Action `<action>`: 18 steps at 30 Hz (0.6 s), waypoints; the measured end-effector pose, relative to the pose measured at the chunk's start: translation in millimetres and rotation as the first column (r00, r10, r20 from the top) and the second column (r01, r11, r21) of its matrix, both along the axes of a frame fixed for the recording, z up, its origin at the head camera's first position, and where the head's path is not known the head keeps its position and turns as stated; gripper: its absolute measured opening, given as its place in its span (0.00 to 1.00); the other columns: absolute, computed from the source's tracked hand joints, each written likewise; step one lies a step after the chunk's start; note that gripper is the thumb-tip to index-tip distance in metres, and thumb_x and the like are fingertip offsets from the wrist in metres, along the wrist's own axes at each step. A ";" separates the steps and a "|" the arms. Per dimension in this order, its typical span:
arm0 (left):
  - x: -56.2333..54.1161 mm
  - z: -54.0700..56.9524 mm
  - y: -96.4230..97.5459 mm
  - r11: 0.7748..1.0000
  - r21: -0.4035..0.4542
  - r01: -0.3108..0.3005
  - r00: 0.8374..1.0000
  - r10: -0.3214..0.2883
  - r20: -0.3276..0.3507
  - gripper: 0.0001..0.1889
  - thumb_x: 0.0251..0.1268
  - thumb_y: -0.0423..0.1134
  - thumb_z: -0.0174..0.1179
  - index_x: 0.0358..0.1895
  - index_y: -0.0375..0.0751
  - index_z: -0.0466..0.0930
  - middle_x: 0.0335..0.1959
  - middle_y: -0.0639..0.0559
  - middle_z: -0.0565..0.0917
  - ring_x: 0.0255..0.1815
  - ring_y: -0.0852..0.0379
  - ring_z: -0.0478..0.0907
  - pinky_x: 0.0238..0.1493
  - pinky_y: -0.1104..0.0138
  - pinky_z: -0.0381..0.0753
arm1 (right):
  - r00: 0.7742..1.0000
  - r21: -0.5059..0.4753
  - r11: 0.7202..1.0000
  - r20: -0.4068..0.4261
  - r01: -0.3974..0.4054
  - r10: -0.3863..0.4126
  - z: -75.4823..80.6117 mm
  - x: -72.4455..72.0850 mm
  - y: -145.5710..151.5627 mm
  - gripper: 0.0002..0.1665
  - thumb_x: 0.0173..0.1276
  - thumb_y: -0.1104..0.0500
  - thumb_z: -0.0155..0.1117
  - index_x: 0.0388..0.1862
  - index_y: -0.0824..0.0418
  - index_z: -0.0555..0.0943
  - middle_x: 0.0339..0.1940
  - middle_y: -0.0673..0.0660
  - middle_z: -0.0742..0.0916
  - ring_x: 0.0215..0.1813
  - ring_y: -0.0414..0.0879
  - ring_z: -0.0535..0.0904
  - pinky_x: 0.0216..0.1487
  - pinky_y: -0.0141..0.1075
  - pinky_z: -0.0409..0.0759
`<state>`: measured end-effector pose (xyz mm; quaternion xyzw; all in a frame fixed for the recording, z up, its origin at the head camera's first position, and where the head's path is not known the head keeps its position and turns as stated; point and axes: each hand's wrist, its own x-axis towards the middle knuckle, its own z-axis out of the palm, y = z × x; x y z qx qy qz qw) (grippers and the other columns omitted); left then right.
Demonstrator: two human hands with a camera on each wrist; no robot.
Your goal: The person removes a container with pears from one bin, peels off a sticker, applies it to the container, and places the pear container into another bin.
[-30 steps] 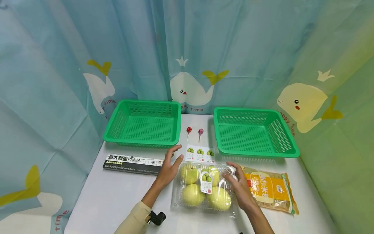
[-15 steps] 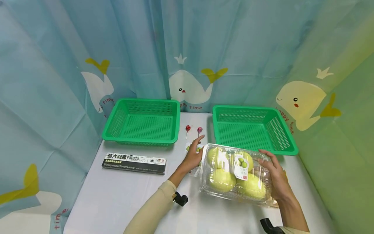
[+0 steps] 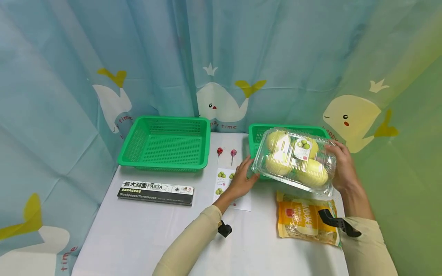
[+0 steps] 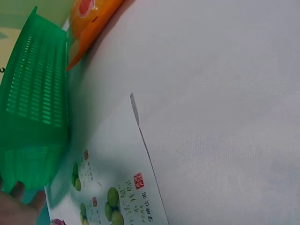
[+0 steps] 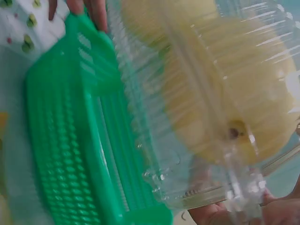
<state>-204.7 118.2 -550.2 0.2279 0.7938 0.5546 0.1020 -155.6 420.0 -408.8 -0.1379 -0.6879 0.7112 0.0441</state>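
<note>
A clear plastic clamshell box (image 3: 295, 163) of pale yellow-green pears, with a white sticker on its lid, is held tilted above the right green basket (image 3: 290, 125). My right hand (image 3: 345, 166) grips the box by its right end. At the box's left end is my left hand (image 3: 241, 182), its fingers stretched toward the basket. In the right wrist view, the left hand's fingers (image 5: 96, 14) lie at the basket's rim; whether they also touch the box is unclear. Under the left forearm lies a white sticker sheet (image 3: 243, 201) printed with green fruit.
An orange food bag (image 3: 300, 220) lies in front of the right basket. Two lollipops, one red (image 3: 219, 151) and one pink (image 3: 233, 153), rest between the baskets. At left are another green basket (image 3: 164, 168) and a black-and-white pasta box (image 3: 155, 193). Curtains surround the table.
The pear box has been lifted off the table and carried right and away, over the right basket. Both hands moved with it, uncovering the sticker sheet and the orange bag.
</note>
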 end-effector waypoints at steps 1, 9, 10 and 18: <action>0.3 0.4 0.4 1.000 -0.004 -0.011 1.000 0.011 0.005 0.35 0.85 0.46 0.55 0.86 0.46 0.54 0.89 0.51 0.48 0.87 0.44 0.50 0.81 0.42 0.61 | 1.000 0.011 1.000 0.007 0.000 0.000 2.3 -6.1 2.7 0.26 0.82 0.44 0.56 0.74 0.39 0.63 0.75 0.43 0.63 0.81 0.50 0.52 0.83 0.56 0.49; 1.6 2.9 1.0 1.000 0.010 -0.016 1.000 0.016 0.021 0.34 0.85 0.47 0.54 0.86 0.47 0.54 0.89 0.51 0.49 0.87 0.42 0.51 0.80 0.40 0.60 | 0.991 0.179 0.984 0.122 0.023 -0.046 16.7 -52.3 17.4 0.41 0.76 0.37 0.63 0.82 0.36 0.59 0.87 0.53 0.54 0.87 0.59 0.45 0.81 0.69 0.47; 1.1 2.9 1.3 1.000 0.010 -0.019 1.000 0.019 0.015 0.34 0.85 0.47 0.54 0.86 0.47 0.54 0.89 0.50 0.49 0.87 0.42 0.51 0.80 0.40 0.60 | 0.990 0.221 0.975 0.131 0.021 -0.051 16.7 -57.5 17.3 0.43 0.76 0.36 0.63 0.84 0.37 0.59 0.87 0.56 0.54 0.84 0.61 0.52 0.79 0.65 0.58; -0.7 5.0 2.1 0.999 -0.008 -0.036 0.999 0.036 -0.007 0.35 0.82 0.43 0.57 0.86 0.44 0.56 0.89 0.48 0.52 0.86 0.41 0.53 0.80 0.40 0.60 | 0.987 0.467 0.881 0.160 -0.080 0.005 1.3 -92.3 0.7 0.52 0.77 0.34 0.60 0.89 0.50 0.51 0.82 0.73 0.66 0.60 0.54 0.80 0.37 0.29 0.83</action>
